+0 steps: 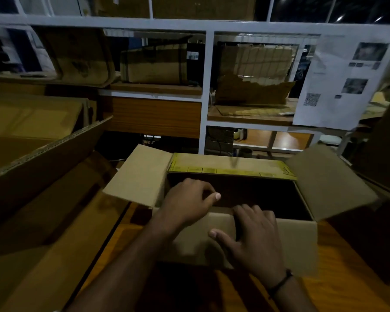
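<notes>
1. Head view: an open cardboard box [140, 174] is seen on a wooden table [351, 273], its flaps spread outward.
2. The right hand [252, 237] is laid flat on the near flap [300, 244], with the fingers straight and spread, gripping nothing.
3. The left hand [187, 199] is curled over the box's left inner edge; whether anything is gripped cannot be told.

A packing storeroom, by the look of it. Flattened cardboard sheets [43, 154] lie stacked, and white shelves [203, 91] hold more boxes [153, 64] (some torn).
</notes>
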